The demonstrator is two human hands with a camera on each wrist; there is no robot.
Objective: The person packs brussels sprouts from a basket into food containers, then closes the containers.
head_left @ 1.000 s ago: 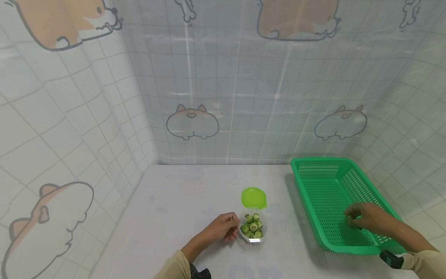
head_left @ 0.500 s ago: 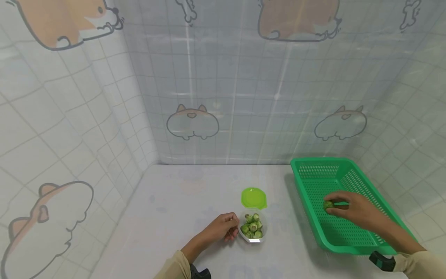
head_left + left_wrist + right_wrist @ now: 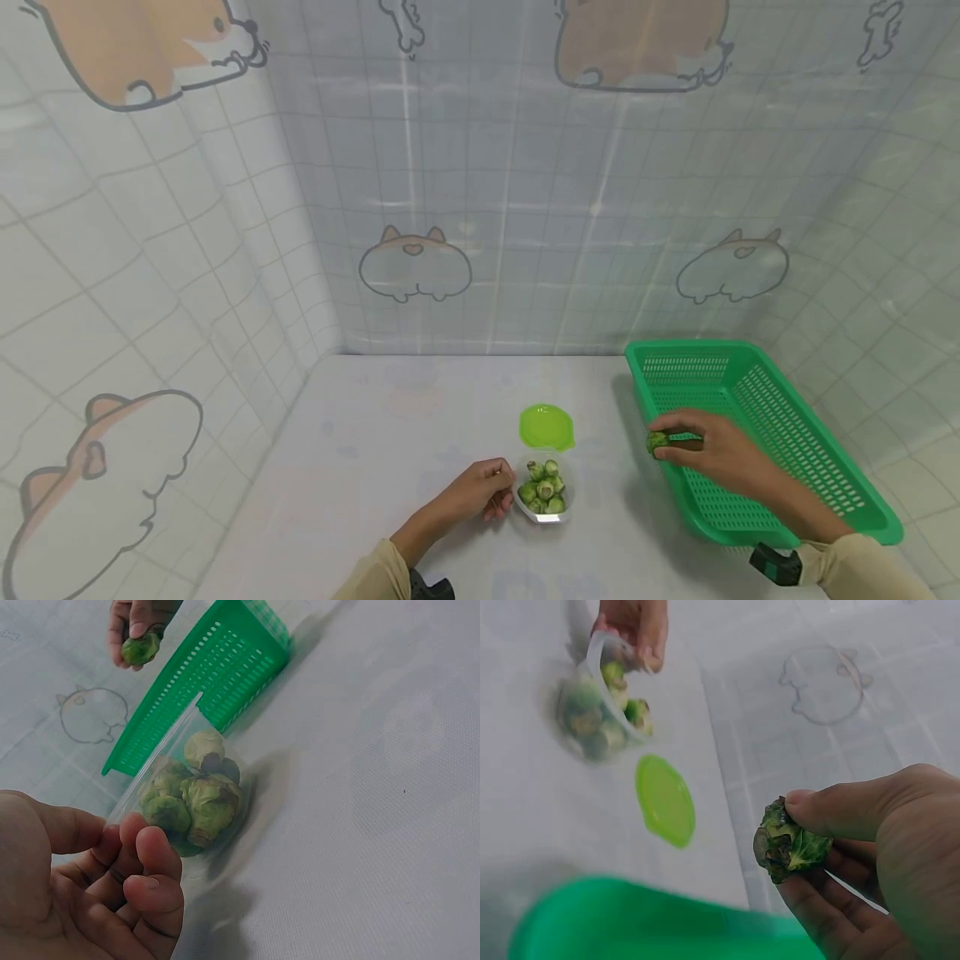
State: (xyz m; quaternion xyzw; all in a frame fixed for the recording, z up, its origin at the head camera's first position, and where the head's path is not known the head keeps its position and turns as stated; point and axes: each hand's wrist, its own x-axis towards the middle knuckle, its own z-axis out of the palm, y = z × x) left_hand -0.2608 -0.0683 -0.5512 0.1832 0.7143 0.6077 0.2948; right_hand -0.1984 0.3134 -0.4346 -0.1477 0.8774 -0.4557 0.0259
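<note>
A Brussels sprout with browned leaves is pinched between the thumb and fingers of my right hand, held above the left rim of the green basket. My left hand pinches the rim of a clear plastic container that stands on the table. Several Brussels sprouts lie heaped inside it. Just behind the container a lime-green lid lies flat.
The slotted basket stands at the right of the white table, near the side wall. Walls covered with corgi-print sheeting enclose the table at the back and both sides.
My right hand has lifted the Brussels sprout from inside the basket and moved left with it to the basket's left rim. The left hand and container have stayed in place.
</note>
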